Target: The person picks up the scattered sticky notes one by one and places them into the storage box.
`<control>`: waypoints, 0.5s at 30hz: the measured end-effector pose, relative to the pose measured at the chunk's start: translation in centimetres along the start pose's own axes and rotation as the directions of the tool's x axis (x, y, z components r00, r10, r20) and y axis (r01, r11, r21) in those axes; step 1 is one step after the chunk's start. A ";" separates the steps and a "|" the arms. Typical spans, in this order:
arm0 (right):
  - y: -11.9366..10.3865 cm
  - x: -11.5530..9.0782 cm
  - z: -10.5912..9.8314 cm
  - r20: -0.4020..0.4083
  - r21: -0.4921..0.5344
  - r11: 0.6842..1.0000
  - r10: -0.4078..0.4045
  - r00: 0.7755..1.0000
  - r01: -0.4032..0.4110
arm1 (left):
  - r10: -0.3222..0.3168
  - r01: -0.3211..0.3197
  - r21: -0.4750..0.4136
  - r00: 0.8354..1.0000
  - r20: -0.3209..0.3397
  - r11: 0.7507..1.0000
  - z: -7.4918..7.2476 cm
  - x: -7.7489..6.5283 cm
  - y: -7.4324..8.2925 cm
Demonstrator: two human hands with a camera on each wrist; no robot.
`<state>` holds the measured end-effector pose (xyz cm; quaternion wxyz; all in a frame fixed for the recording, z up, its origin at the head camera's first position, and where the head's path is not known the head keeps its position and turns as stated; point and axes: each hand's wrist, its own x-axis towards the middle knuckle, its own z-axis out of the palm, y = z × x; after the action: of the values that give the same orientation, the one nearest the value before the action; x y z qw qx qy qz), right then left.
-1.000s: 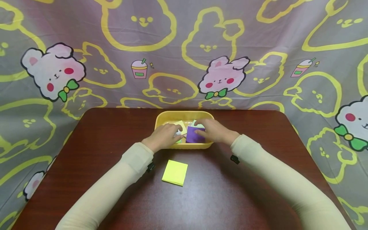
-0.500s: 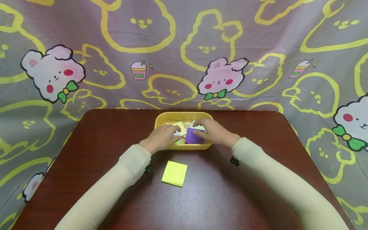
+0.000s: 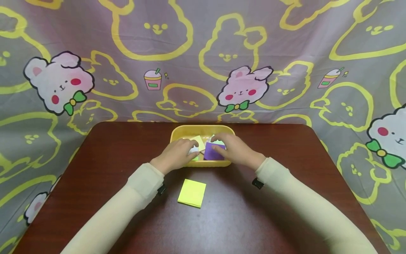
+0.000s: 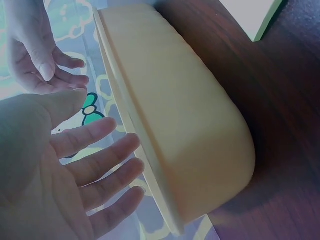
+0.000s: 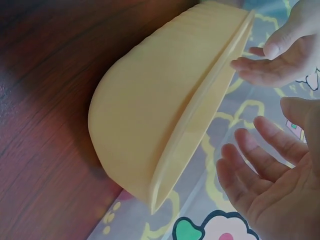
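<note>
A yellow plastic basket [image 3: 203, 129] stands on the table, with sticky-note pads inside: a purple pad [image 3: 213, 152], a pale yellow pad [image 3: 199, 141] and a pale green one [image 3: 219, 141] behind the purple. Over the basket's left side hovers my left hand [image 3: 177, 152], fingers loosely bent and holding nothing. My right hand [image 3: 236, 147] is above the right side, partly covering the purple pad from the head view. Both wrist views show relaxed, spread fingers [image 4: 105, 165] above the rim with nothing in them. On the table in front lies a bright yellow sticky-note pad [image 3: 192, 193].
The dark red-brown table [image 3: 260, 218] reaches back to a patterned cloth curtain [image 3: 187, 70], which also hangs at both sides. The basket sits near the table's far edge.
My left hand has drawn slightly left and toward me. My right hand stays nearly in place. The whole head view has shifted a little, and the pads lie as before.
</note>
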<state>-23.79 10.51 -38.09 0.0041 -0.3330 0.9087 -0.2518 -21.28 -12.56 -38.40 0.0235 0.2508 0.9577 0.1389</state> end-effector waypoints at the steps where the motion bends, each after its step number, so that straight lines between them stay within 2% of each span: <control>1: -0.1 -0.1 0.0 -0.004 0.001 1.000 -0.003 1.000 0.003 | -0.001 0.001 -0.004 1.000 -0.003 1.000 -0.1 -0.1 0.1; 15: -1.0 -1.5 0.3 -0.043 0.030 1.000 -0.003 0.999 0.004 | 0.019 -0.020 -0.020 0.999 -0.050 1.000 0.3 -1.1 0.2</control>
<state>-21.93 10.64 -38.18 -0.0111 -0.3291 0.9040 -0.2726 -20.19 -12.91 -38.64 0.0008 0.2564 0.9540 0.1554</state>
